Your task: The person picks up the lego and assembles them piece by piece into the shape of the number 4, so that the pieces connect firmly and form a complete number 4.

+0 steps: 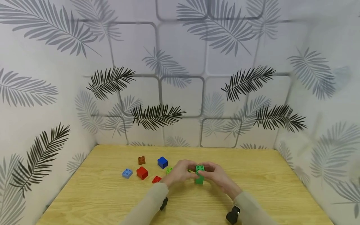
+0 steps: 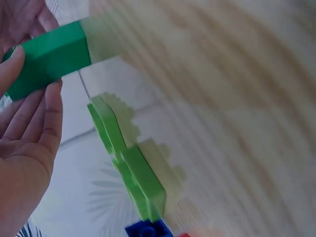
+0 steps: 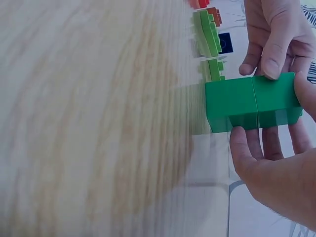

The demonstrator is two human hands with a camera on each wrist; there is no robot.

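Two dark green toy building bricks, one stacked on the other (image 1: 199, 180), stand upright between my hands. In the left wrist view my left hand (image 2: 29, 133) holds the stack with its thumb on one side and its fingers on the other. My right hand (image 3: 281, 177) grips it too, its fingers curled around the sides in the right wrist view. The seam between the bricks (image 3: 232, 103) looks tight. Whether the base touches the table or hovers just over it, I cannot tell. Beyond the stack are light green bricks (image 2: 143, 177), partly hidden by my left hand in the head view.
Left of my hands on the wooden table (image 1: 98, 193) lie a blue brick (image 1: 162, 162), a red brick (image 1: 142, 173), a flat red brick (image 1: 156, 179), a light blue brick (image 1: 127, 173) and a brown brick (image 1: 141, 160). A patterned wall (image 1: 180, 93) rises behind the table.
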